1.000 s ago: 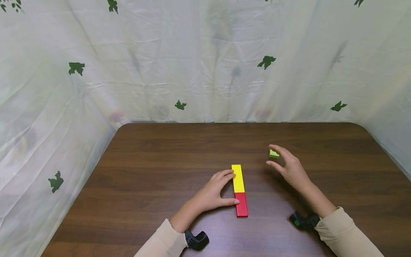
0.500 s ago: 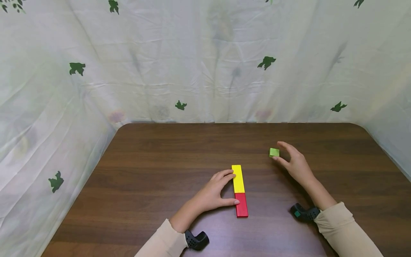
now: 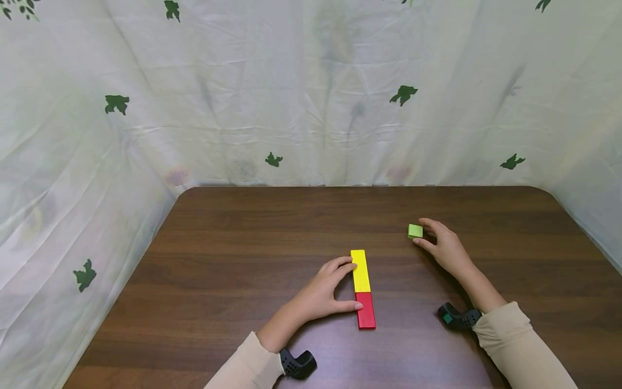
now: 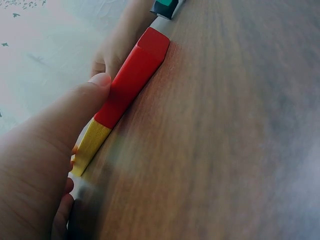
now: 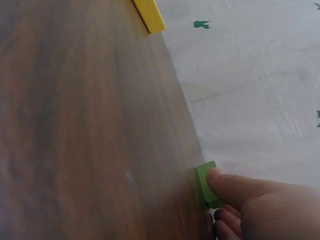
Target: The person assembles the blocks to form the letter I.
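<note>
My left hand (image 3: 318,294) rests against the left side of two blocks set end to end. Its fingertips touch the yellow block (image 3: 360,271), and the thumb lies on the edge of the red block (image 3: 367,317); the same red block (image 4: 137,75) looms large in the left wrist view. Farther right, my right hand (image 3: 447,248) is beside a small green block (image 3: 415,231), thumb low at its near corner and fingers loosely bent to its right. From the right wrist, the thumb overlaps the green block (image 5: 204,182), with several fingertips just behind.
The blocks lie on a brown wood-grain table (image 3: 233,232) with rounded far corners. A pale cloth (image 3: 311,97) with green leaf-like patches hangs behind it. Black devices (image 3: 457,317) are strapped at both wrists.
My right hand has shifted right from around the green block to beside it, and its fingers have drawn in and lower. The left hand and all three blocks have stayed put.
</note>
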The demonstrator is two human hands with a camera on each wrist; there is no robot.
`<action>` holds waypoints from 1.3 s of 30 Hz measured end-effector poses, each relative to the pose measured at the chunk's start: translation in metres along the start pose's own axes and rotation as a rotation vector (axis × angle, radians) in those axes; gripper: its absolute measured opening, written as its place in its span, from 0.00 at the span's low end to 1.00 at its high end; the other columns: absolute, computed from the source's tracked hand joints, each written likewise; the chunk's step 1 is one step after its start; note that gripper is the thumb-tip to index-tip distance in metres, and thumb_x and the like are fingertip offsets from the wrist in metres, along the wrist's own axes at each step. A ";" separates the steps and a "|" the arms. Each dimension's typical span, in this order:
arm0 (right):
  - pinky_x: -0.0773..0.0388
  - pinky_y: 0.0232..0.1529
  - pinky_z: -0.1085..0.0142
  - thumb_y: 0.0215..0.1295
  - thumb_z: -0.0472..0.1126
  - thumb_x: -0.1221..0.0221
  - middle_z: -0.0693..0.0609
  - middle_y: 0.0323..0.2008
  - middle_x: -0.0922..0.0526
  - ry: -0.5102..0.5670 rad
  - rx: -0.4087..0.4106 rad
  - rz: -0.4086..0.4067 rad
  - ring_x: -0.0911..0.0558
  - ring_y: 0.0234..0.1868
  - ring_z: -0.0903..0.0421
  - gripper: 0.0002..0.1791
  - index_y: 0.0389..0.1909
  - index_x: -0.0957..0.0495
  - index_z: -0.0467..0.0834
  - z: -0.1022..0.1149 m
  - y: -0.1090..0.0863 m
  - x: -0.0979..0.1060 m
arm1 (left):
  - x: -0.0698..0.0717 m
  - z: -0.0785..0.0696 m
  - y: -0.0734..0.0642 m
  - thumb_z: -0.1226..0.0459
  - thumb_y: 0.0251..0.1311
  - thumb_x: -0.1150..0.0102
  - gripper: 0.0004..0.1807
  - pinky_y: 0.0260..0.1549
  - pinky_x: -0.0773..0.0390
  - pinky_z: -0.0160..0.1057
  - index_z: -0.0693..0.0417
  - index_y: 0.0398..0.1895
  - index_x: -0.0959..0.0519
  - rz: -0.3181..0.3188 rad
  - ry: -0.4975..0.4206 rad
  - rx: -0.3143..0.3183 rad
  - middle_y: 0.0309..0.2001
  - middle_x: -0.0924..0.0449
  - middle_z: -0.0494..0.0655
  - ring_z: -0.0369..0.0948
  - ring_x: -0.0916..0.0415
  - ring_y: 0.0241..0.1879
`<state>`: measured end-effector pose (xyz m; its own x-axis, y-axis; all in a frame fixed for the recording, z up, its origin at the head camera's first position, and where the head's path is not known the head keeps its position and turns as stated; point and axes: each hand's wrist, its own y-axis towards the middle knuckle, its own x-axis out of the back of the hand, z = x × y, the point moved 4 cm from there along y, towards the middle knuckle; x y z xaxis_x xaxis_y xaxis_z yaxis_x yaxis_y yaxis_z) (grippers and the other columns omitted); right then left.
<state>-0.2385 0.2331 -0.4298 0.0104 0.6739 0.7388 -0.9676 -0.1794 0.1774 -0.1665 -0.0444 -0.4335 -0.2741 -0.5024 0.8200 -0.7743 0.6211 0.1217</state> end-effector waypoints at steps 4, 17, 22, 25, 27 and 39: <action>0.33 0.48 0.47 0.60 0.35 0.43 0.34 0.54 0.34 -0.016 0.013 -0.003 0.31 0.52 0.38 0.27 0.58 0.37 0.32 0.000 0.002 -0.001 | 0.000 0.000 0.000 0.41 0.47 0.41 0.41 0.54 0.37 0.44 0.50 0.63 0.38 -0.001 0.002 0.003 0.64 0.46 0.42 0.42 0.48 0.62; 0.29 0.42 0.50 0.60 0.37 0.43 0.37 0.49 0.30 -0.019 0.052 -0.049 0.27 0.45 0.42 0.21 0.54 0.31 0.34 0.007 0.003 0.001 | 0.001 -0.002 0.000 0.41 0.47 0.41 0.41 0.54 0.37 0.45 0.50 0.63 0.38 0.005 0.005 0.007 0.64 0.46 0.42 0.42 0.49 0.62; 0.29 0.42 0.52 0.59 0.37 0.42 0.39 0.48 0.30 -0.003 0.085 -0.069 0.27 0.44 0.45 0.21 0.52 0.30 0.34 0.016 0.004 0.000 | 0.001 -0.001 -0.001 0.41 0.47 0.41 0.41 0.54 0.37 0.45 0.50 0.63 0.38 0.003 0.004 0.007 0.64 0.46 0.42 0.42 0.48 0.62; 0.28 0.42 0.53 0.57 0.36 0.41 0.40 0.47 0.30 0.012 0.119 -0.075 0.27 0.44 0.46 0.21 0.52 0.30 0.34 0.023 0.006 -0.003 | 0.000 -0.001 0.000 0.41 0.47 0.41 0.41 0.55 0.37 0.44 0.51 0.63 0.37 -0.002 0.007 0.001 0.64 0.45 0.42 0.42 0.48 0.62; 0.28 0.43 0.54 0.56 0.35 0.40 0.40 0.47 0.29 0.022 0.142 -0.080 0.27 0.43 0.47 0.21 0.51 0.30 0.34 0.028 0.008 -0.005 | 0.000 0.000 0.000 0.42 0.47 0.41 0.41 0.55 0.37 0.44 0.51 0.63 0.37 -0.003 0.009 -0.001 0.64 0.45 0.42 0.42 0.48 0.62; 0.27 0.43 0.55 0.53 0.34 0.38 0.42 0.45 0.28 0.027 0.219 -0.073 0.27 0.42 0.48 0.21 0.49 0.28 0.35 0.051 0.014 -0.018 | 0.001 0.000 0.000 0.40 0.47 0.42 0.42 0.54 0.36 0.45 0.50 0.63 0.37 0.006 0.004 0.011 0.64 0.46 0.42 0.42 0.48 0.62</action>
<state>-0.2398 0.1818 -0.4068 0.0690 0.7091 0.7018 -0.8868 -0.2785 0.3687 -0.1664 -0.0447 -0.4331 -0.2767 -0.4960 0.8231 -0.7786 0.6177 0.1105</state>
